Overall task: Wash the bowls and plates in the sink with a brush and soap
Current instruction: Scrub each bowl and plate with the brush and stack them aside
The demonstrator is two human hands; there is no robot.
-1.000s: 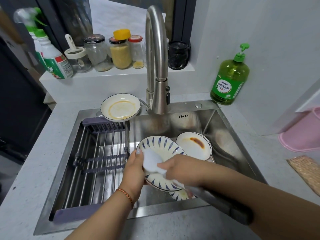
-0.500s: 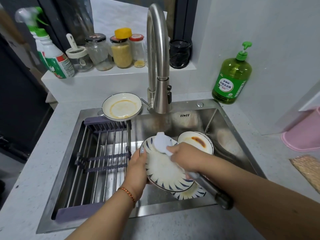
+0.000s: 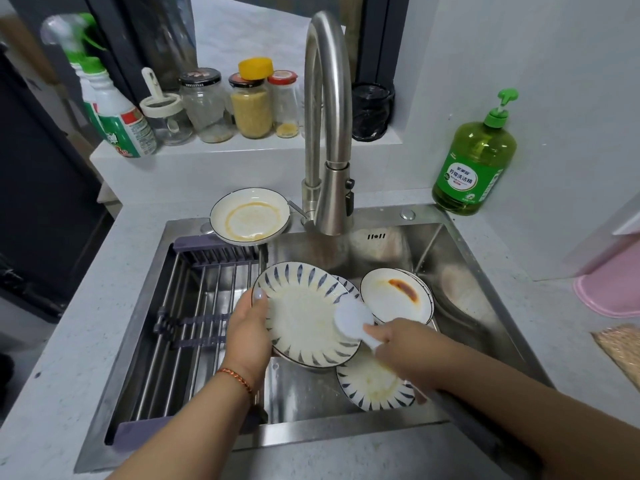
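Head view: left hand (image 3: 247, 336) grips tilted plate (image 3: 306, 313) by its rim, right hand (image 3: 403, 344) clamps brush (image 3: 351, 320). Risk: soapy rim slips, plate chips stack below.

White wall (image 3: 519, 46), speckled countertop (image 3: 104, 289), dark window frame (image 3: 381, 36)

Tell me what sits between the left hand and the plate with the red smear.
In the head view, the blue-patterned plate held by the left hand, with the white brush head on its right side, lies before the red-smeared plate.
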